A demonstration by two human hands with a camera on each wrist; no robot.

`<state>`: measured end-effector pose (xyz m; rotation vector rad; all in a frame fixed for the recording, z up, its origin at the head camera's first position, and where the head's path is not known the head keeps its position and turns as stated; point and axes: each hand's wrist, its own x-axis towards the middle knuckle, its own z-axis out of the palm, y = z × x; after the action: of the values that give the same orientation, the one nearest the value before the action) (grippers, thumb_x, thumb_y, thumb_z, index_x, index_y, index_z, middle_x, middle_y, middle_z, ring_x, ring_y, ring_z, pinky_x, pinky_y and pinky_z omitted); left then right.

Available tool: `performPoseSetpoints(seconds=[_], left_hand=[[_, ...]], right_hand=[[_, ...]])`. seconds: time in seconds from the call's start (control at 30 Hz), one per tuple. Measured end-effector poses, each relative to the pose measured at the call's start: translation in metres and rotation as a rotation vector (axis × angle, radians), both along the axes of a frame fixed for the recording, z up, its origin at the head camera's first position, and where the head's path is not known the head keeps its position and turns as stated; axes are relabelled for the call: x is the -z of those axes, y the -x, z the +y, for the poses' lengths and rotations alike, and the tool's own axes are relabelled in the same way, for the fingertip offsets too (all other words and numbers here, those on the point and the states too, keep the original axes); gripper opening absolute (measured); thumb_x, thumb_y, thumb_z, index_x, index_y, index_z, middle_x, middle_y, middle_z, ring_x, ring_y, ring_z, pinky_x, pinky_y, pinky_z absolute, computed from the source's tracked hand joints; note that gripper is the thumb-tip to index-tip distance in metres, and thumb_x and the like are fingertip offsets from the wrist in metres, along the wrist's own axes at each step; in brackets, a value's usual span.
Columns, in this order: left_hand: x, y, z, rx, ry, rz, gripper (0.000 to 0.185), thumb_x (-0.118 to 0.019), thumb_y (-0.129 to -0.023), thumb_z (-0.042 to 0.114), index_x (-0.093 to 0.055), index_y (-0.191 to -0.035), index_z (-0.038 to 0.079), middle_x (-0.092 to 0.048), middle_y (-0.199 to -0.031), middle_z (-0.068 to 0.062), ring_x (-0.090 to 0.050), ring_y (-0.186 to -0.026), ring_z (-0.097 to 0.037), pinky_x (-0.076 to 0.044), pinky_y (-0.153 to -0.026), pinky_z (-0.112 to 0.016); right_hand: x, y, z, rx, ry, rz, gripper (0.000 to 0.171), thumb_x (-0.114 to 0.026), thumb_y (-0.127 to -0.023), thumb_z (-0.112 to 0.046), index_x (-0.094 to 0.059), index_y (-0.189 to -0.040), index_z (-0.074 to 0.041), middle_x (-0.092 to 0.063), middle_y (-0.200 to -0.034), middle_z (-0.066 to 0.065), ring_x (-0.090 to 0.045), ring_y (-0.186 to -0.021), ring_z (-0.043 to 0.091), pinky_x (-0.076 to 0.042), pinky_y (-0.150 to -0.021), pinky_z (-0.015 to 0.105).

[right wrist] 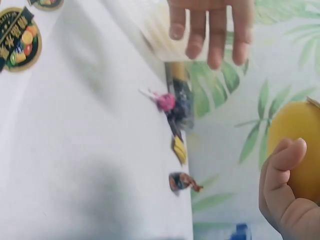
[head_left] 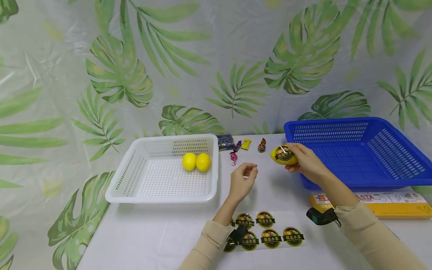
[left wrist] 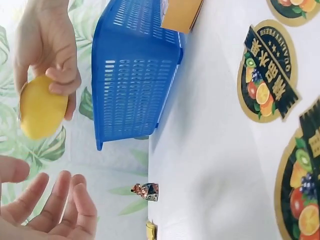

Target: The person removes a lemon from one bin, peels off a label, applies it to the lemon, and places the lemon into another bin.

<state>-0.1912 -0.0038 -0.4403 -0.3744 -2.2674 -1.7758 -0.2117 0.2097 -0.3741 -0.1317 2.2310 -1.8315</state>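
Observation:
My right hand [head_left: 301,160] grips a yellow lemon [head_left: 282,155] with a round fruit sticker on it, held above the table beside the blue basket [head_left: 364,150]. The lemon [left wrist: 41,107] shows in the left wrist view under the right hand's fingers [left wrist: 60,75], and again as the lemon [right wrist: 295,147] in the right wrist view. My left hand [head_left: 243,180] hovers a little to the lemon's left, fingers loosely curled, holding nothing that I can make out. A white basket [head_left: 135,176] at the left holds two plain lemons [head_left: 196,161]. A sheet of round stickers [head_left: 266,230] lies near the front edge.
Several wrapped sweets [head_left: 245,145] and a dark packet [head_left: 225,142] lie between the two baskets. A yellow box [head_left: 388,204] lies in front of the blue basket. A leaf-print sheet hangs behind the white table [head_left: 152,232].

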Motion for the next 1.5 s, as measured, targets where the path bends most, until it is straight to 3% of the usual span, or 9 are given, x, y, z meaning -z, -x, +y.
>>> performPoseSetpoints(seconds=[0.13,0.3,0.53,0.67,0.83,1.07,1.23,1.5], left_hand=[[0.000,0.004,0.003,0.046,0.053,0.000,0.020,-0.057,-0.089,0.012,-0.067,-0.101,0.000,-0.070,-0.090,-0.012,-0.065,-0.077,-0.019,-0.051,-0.071,-0.022],[0.000,0.008,0.011,0.094,0.078,-0.006,0.020,-0.058,-0.089,0.013,-0.067,-0.101,-0.001,-0.069,-0.091,-0.012,-0.064,-0.077,-0.015,-0.049,-0.070,-0.018],[-0.014,0.015,0.026,0.141,0.114,-0.016,0.021,-0.060,-0.088,0.012,-0.066,-0.105,0.001,-0.070,-0.092,-0.012,-0.064,-0.075,-0.012,-0.049,-0.067,-0.016],[-0.017,0.026,0.041,0.175,0.125,-0.104,0.027,-0.062,-0.087,0.015,-0.064,-0.111,0.002,-0.070,-0.094,-0.013,-0.065,-0.074,-0.011,-0.049,-0.063,-0.015],[-0.008,0.041,0.060,0.183,0.086,-0.269,0.041,-0.067,-0.086,0.021,-0.058,-0.123,0.005,-0.068,-0.100,-0.012,-0.067,-0.075,-0.016,-0.051,-0.058,-0.019],[0.005,0.056,0.083,0.201,0.024,-0.419,0.061,-0.071,-0.084,0.027,-0.046,-0.137,0.010,-0.066,-0.107,-0.014,-0.069,-0.079,-0.023,-0.056,-0.070,-0.036],[0.006,0.056,0.099,0.208,0.053,-0.443,0.073,-0.074,-0.081,0.029,-0.039,-0.143,0.012,-0.066,-0.109,-0.014,-0.069,-0.072,-0.024,-0.056,-0.067,-0.035],[0.004,0.054,0.112,0.233,-0.003,-0.400,0.067,-0.073,-0.082,0.020,-0.042,-0.142,0.014,-0.068,-0.098,-0.015,-0.068,-0.066,-0.023,-0.057,-0.065,-0.038]], right_hand=[[-0.007,0.004,0.016,-0.011,0.001,-0.008,0.064,-0.029,-0.101,-0.043,-0.020,-0.143,0.004,-0.037,-0.122,0.027,-0.059,-0.078,0.017,-0.053,-0.065,0.024],[-0.014,0.013,0.036,-0.012,-0.019,-0.023,0.068,-0.027,-0.100,-0.045,-0.015,-0.145,0.004,-0.034,-0.124,0.027,-0.058,-0.080,0.016,-0.053,-0.067,0.023],[-0.016,0.035,0.069,0.016,-0.056,-0.051,0.079,-0.030,-0.096,-0.053,-0.012,-0.143,0.008,-0.040,-0.113,0.018,-0.059,-0.081,0.016,-0.053,-0.070,0.025],[-0.016,0.053,0.087,0.040,-0.060,-0.087,0.085,-0.030,-0.095,-0.055,-0.005,-0.146,0.008,-0.040,-0.113,0.016,-0.059,-0.080,0.014,-0.053,-0.070,0.025],[-0.013,0.074,0.105,0.037,-0.065,-0.131,0.089,-0.031,-0.094,-0.056,0.004,-0.148,0.005,-0.035,-0.120,0.020,-0.058,-0.080,0.012,-0.052,-0.070,0.025],[-0.001,0.098,0.122,0.047,-0.016,-0.221,0.086,-0.034,-0.096,-0.050,0.009,-0.147,0.003,-0.031,-0.126,0.024,-0.061,-0.080,0.013,-0.053,-0.074,0.028],[0.013,0.111,0.130,0.029,-0.047,-0.253,0.085,-0.034,-0.097,-0.048,0.010,-0.146,0.007,-0.029,-0.126,0.027,-0.060,-0.081,0.012,-0.053,-0.081,0.030],[0.029,0.122,0.129,-0.032,-0.125,-0.271,0.077,-0.032,-0.098,-0.044,-0.009,-0.141,0.015,-0.035,-0.119,0.024,-0.060,-0.084,0.015,-0.051,-0.087,0.033]])
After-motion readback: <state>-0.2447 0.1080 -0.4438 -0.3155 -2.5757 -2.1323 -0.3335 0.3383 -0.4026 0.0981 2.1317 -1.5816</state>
